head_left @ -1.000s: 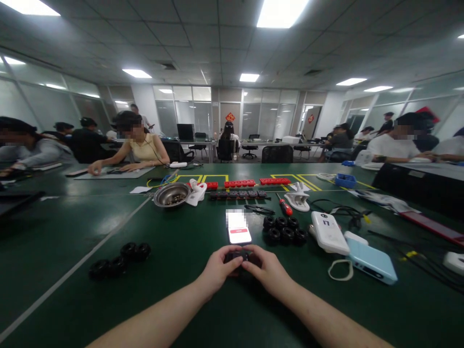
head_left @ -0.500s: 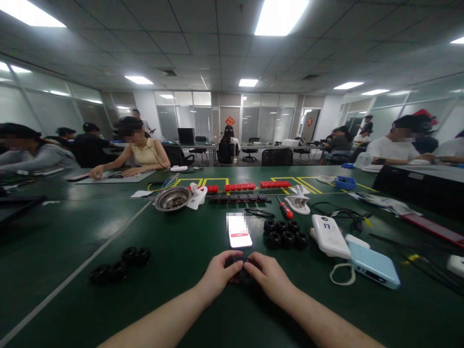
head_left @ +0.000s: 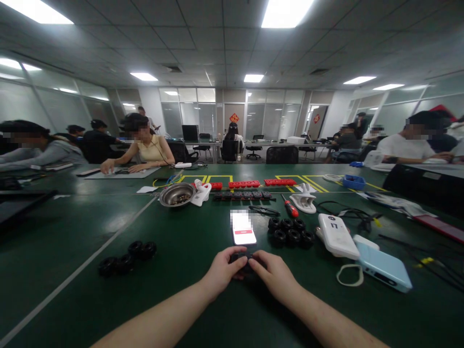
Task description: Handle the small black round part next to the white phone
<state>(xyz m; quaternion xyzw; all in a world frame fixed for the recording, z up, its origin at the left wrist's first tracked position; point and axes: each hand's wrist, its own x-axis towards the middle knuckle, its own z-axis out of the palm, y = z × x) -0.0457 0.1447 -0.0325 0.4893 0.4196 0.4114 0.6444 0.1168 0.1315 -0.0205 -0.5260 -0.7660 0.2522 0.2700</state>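
On table, near edge: left hand (head_left: 224,267) and right hand (head_left: 276,275), fingers pinching one black part (head_left: 243,260) (mostly hidden).
Surface: green table (head_left: 72,232).
Room: open office.

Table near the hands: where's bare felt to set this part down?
Bare felt lies left of the left hand, between it and the black rings. Beyond the right hand it is crowded: phone, ring cluster, white device.
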